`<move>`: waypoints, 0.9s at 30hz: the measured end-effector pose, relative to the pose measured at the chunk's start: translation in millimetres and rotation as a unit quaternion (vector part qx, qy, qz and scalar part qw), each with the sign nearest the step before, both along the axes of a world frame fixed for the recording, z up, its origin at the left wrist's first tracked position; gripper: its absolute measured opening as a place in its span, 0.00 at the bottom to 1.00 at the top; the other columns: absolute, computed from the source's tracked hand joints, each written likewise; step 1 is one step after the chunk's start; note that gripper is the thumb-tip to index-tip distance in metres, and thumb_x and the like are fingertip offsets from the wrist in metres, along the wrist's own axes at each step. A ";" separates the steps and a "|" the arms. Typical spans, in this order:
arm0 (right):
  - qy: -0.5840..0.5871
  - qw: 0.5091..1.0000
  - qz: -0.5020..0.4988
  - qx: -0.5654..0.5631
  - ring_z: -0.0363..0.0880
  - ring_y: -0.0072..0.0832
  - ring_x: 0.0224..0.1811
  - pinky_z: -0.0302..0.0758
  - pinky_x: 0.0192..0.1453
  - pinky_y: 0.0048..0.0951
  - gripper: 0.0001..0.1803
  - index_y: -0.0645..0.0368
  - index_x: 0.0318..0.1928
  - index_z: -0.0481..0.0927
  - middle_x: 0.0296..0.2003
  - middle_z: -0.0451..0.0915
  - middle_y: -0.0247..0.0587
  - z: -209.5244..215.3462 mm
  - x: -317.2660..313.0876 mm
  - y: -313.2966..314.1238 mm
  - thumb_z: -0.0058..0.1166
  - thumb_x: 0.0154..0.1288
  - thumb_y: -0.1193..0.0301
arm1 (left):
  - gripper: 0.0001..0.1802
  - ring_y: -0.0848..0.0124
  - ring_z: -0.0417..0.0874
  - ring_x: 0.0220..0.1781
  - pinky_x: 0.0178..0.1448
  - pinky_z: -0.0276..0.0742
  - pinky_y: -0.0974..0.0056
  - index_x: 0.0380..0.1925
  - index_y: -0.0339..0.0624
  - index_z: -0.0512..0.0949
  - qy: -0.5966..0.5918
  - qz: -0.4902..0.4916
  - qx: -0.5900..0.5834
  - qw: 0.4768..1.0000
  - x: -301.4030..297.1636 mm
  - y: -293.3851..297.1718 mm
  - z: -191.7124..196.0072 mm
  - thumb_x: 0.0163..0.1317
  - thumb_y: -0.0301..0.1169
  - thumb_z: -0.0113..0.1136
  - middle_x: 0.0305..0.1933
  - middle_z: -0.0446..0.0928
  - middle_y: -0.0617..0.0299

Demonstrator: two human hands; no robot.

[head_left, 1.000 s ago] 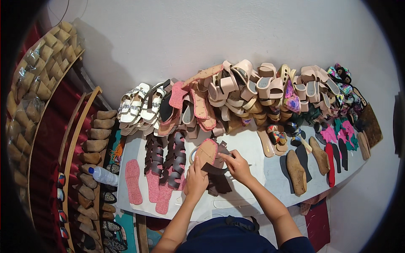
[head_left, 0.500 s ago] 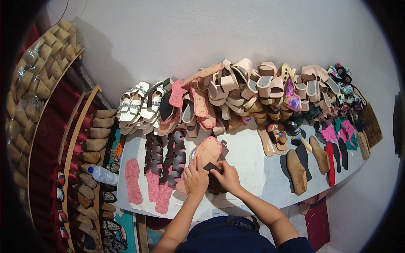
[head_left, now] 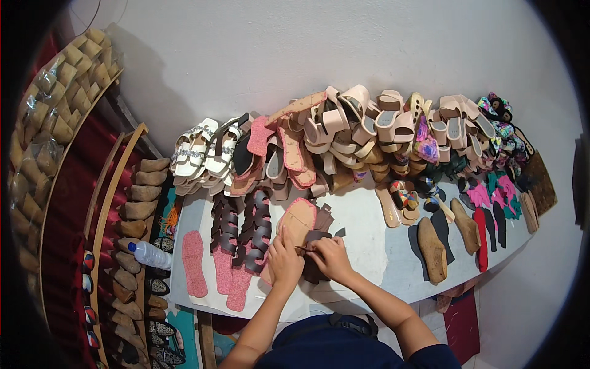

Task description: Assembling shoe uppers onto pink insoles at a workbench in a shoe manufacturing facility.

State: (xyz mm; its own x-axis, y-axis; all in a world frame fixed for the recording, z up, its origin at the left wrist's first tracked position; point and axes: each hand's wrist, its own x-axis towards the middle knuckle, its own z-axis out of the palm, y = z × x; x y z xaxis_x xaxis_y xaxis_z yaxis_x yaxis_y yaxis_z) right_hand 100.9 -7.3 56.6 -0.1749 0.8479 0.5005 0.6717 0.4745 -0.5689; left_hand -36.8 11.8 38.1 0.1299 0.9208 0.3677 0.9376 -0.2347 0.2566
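A tan insole (head_left: 296,218) with a pink frayed-looking edge lies tilted in front of me, held by my left hand (head_left: 286,261) with its fingers over the lower part. Just right of it, my right hand (head_left: 330,257) is closed, its fingertips pinching a thin dark strip (head_left: 302,248) at the insole's side; it looks like a brown strap seen edge-on. Dark brown strap pieces (head_left: 324,216) lie under and beside the right hand. To the left, brown woven strap uppers (head_left: 257,230) rest on pink speckled soles (head_left: 238,294).
Along the wall a heap of finished sandals (head_left: 393,120) fills the table's back. Wooden shoe lasts (head_left: 432,249) and dark sole pieces lie at the right. A single pink sole (head_left: 193,264) is at the left, near a plastic bottle (head_left: 150,255) and racks of lasts (head_left: 142,194).
The insole has shifted slightly left. The dark strap by my right fingers was broad and raised; now only a thin strip shows there. A small dark piece shows beyond my right hand.
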 end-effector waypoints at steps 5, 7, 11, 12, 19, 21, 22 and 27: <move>0.050 0.998 -0.017 0.041 0.71 0.30 0.30 0.59 0.43 0.32 0.05 0.56 0.30 0.72 0.26 0.74 0.34 11.8 21.8 5.3 0.52 0.52 0.70 | 0.40 0.49 0.70 0.41 0.45 0.67 0.55 0.58 0.33 0.46 -0.125 0.012 -0.067 0.990 -5.2 2.8 -11.5 0.52 0.41 0.52 0.42 0.65 0.41; 0.056 0.997 -0.024 0.038 0.72 0.29 0.31 0.59 0.44 0.31 0.05 0.57 0.30 0.73 0.27 0.75 0.34 16.5 30.3 8.1 0.53 0.52 0.71 | 0.42 0.48 0.72 0.37 0.39 0.70 0.55 0.58 0.32 0.47 -0.134 0.006 -0.064 0.989 -2.6 1.7 -7.3 0.52 0.45 0.53 0.42 0.66 0.41; 0.112 0.993 -0.036 0.004 0.71 0.29 0.29 0.60 0.42 0.27 0.05 0.58 0.30 0.75 0.25 0.75 0.35 22.2 34.2 11.9 0.55 0.50 0.72 | 0.43 0.48 0.73 0.34 0.35 0.71 0.55 0.58 0.32 0.47 -0.110 -0.007 -0.047 0.993 -1.7 -1.3 -5.3 0.50 0.47 0.54 0.42 0.66 0.41; 0.107 0.994 -0.027 0.005 0.71 0.29 0.29 0.60 0.43 0.27 0.05 0.58 0.29 0.76 0.25 0.75 0.34 22.1 33.7 12.3 0.55 0.50 0.72 | 0.44 0.48 0.73 0.34 0.35 0.71 0.55 0.58 0.32 0.48 -0.100 -0.021 -0.034 0.994 -1.5 -2.7 -5.4 0.50 0.48 0.54 0.41 0.66 0.41; 0.074 0.997 -0.001 0.006 0.71 0.30 0.31 0.59 0.44 0.30 0.05 0.56 0.29 0.76 0.26 0.76 0.34 13.3 29.5 12.3 0.53 0.51 0.70 | 0.45 0.50 0.74 0.33 0.31 0.72 0.56 0.59 0.35 0.47 -0.040 -0.068 -0.081 0.994 0.7 -6.8 -5.2 0.51 0.52 0.51 0.40 0.67 0.40; 0.057 0.998 -0.008 0.008 0.71 0.30 0.30 0.59 0.44 0.30 0.05 0.56 0.29 0.76 0.26 0.75 0.34 16.1 26.8 11.9 0.53 0.51 0.70 | 0.43 0.50 0.74 0.33 0.31 0.73 0.56 0.60 0.39 0.47 -0.032 -0.070 -0.044 0.996 -0.3 -7.4 -11.7 0.52 0.52 0.50 0.40 0.67 0.40; 0.040 0.999 -0.016 0.010 0.71 0.30 0.30 0.59 0.44 0.30 0.04 0.56 0.29 0.76 0.25 0.75 0.34 17.2 25.5 11.8 0.53 0.51 0.71 | 0.40 0.49 0.74 0.33 0.31 0.73 0.56 0.60 0.43 0.48 -0.025 -0.075 -0.007 0.997 -1.0 -7.7 -14.0 0.53 0.51 0.49 0.40 0.67 0.39; 0.041 0.999 -0.031 0.007 0.71 0.31 0.29 0.60 0.43 0.30 0.04 0.56 0.27 0.76 0.23 0.74 0.35 11.8 26.7 12.8 0.54 0.50 0.71 | 0.35 0.48 0.74 0.36 0.33 0.74 0.55 0.60 0.51 0.52 -0.043 -0.081 -0.040 0.995 0.7 -8.8 -8.8 0.55 0.50 0.47 0.44 0.65 0.38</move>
State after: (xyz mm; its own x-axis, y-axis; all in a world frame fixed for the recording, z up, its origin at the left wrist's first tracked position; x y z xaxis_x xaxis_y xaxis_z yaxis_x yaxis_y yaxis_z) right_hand 127.6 5.5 68.4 -0.0802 0.8487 0.5228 0.6514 0.4416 -0.6170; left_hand -36.0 3.0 29.3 0.2496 0.9171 0.3109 0.8635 -0.3561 0.3572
